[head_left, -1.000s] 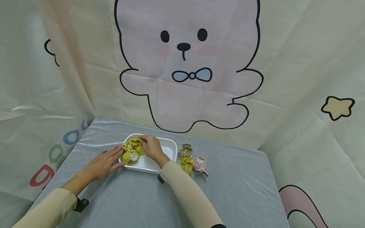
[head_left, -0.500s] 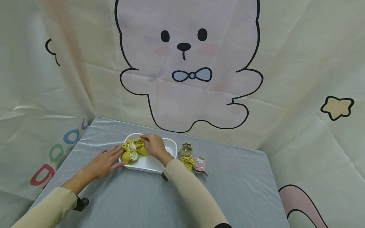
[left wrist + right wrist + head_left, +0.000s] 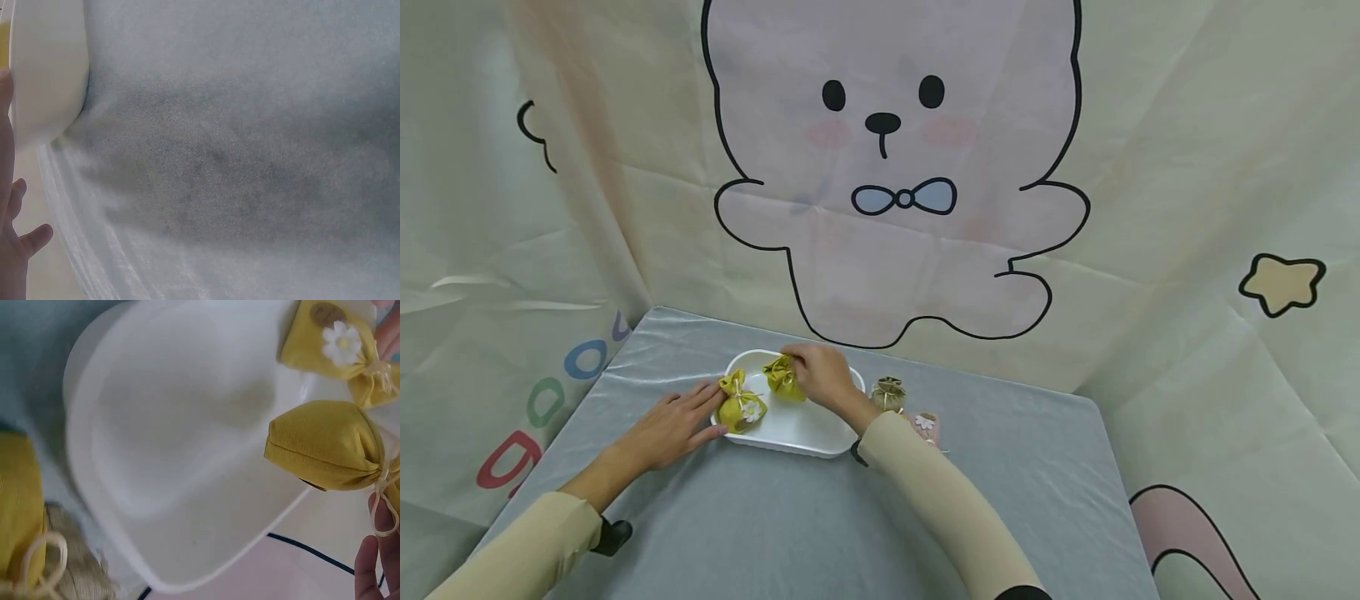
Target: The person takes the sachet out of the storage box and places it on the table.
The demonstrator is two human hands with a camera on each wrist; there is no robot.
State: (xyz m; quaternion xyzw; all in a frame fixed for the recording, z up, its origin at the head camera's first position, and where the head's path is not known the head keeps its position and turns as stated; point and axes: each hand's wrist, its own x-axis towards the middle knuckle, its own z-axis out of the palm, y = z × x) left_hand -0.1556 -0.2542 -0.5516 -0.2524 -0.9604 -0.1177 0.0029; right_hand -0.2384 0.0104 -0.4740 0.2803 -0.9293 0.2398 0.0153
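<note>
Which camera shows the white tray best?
The head view: the white tray shows nearly whole, partly behind the right hand. The right wrist view shows one end closely; the left wrist view, only part of it.

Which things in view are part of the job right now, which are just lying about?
Likely in the job:
right hand, pinching the held yellow pouch
white tray
yellow pouch with its flower showing, in the tray
left hand, at the tray's end

Apparently just lying about, beside the tray, untouched:
olive pouch
pink pouch
loose yellow pouch
</note>
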